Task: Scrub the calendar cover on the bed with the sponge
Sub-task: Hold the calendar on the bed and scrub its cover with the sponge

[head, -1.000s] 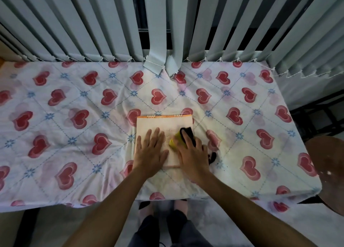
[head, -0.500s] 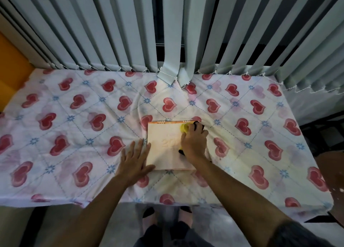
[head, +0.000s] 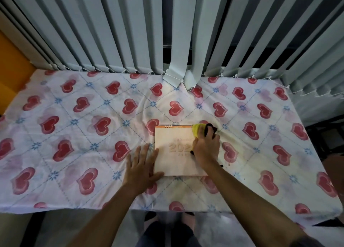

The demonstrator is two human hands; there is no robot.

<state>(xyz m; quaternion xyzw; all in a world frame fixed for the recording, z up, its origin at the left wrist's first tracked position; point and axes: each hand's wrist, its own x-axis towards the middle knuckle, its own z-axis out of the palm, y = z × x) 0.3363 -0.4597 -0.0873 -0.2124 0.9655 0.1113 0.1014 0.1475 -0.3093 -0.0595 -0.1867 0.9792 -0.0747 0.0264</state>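
The right hand [head: 205,147] has its grip closed on the yellow sponge [head: 197,130], pressed at the far right corner of the calendar cover [head: 175,153]. From there the unscrubbed cover lies leftward and toward the person, flat on the bed [head: 74,116]. The left hand [head: 140,165] rests open-fingered against its near-left edge, probably bracing it.

— What's in front of you?

— A bed sheet [head: 74,135], white with red hearts and blue stitched diamonds, a bit wrinkled. Behind it I see pale grey vertical blinds [head: 111,32]; two slats [head: 178,60] hang crooked onto the sheet.

— And the light?

— Dim. Dark glass [head: 260,38] shows between the slats. An orange wall [head: 11,70] stands at my left, grey floor [head: 55,228] below me.
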